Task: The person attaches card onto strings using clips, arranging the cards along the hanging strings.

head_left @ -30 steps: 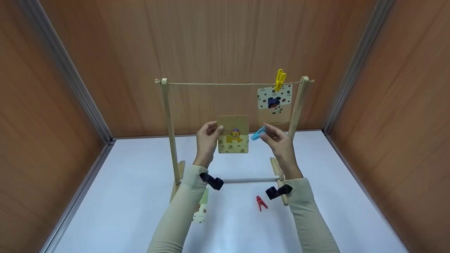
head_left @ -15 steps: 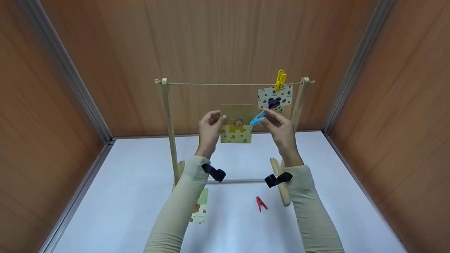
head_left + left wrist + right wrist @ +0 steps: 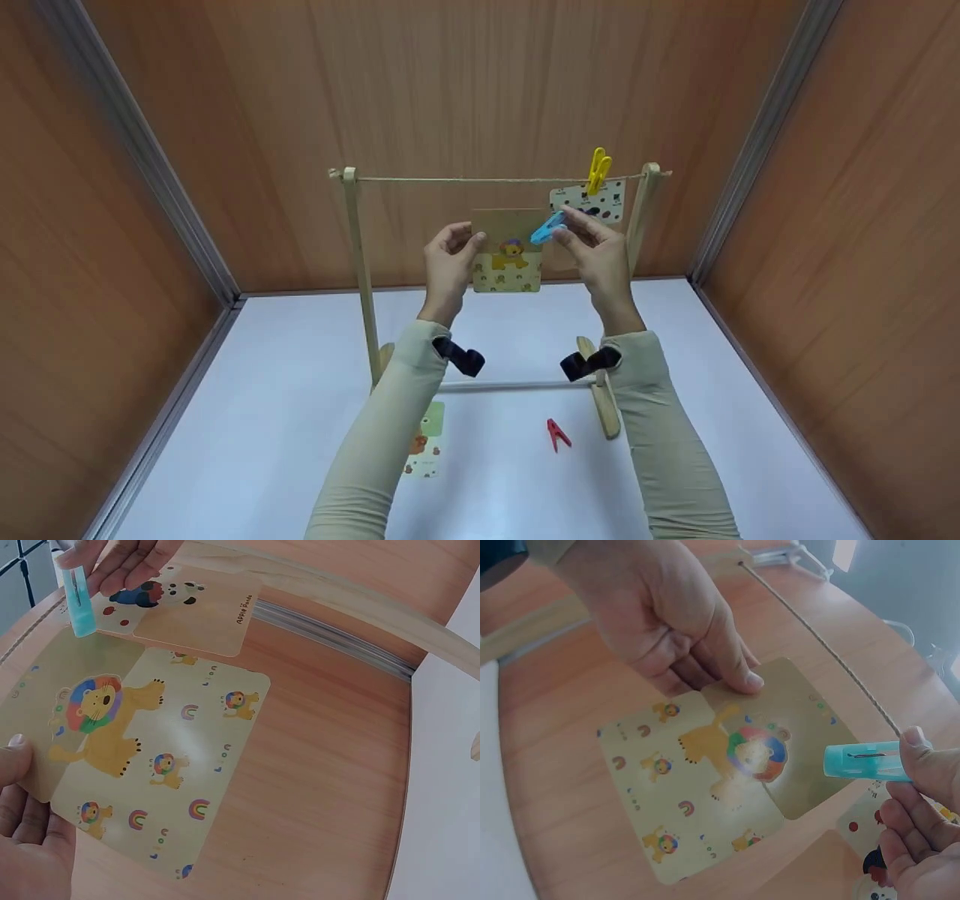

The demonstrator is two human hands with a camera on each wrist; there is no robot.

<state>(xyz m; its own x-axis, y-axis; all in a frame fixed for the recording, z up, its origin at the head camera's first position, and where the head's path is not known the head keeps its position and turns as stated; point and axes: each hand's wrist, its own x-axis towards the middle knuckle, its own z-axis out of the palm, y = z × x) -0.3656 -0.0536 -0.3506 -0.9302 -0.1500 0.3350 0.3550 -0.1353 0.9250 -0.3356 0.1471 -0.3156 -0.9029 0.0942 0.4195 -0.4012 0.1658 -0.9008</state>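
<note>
A lion card [image 3: 507,270] hangs upright from my left hand [image 3: 450,262], which pinches its left edge between thumb and fingers. In the left wrist view the card [image 3: 150,757] shows a lion with a multicoloured mane. My right hand [image 3: 600,262] pinches a blue clothespin [image 3: 548,228] by one end, in front of the card's upper right part. The clothespin [image 3: 864,760] points toward the card in the right wrist view; whether they touch I cannot tell. Above the card runs a string [image 3: 450,180], apart from it in the head view.
A yellow clothespin [image 3: 598,171] holds a dotted card [image 3: 609,196] on the string near the right post [image 3: 642,217]. The left post [image 3: 360,277] stands opposite. On the white table [image 3: 495,495] lie a red clothespin [image 3: 557,435] and a card [image 3: 428,442] partly behind the left sleeve.
Both hands have risen toward the string, carrying the lion card and the blue clothespin. The clothespin has come closer to the card and now overlaps its upper right in the head view.
</note>
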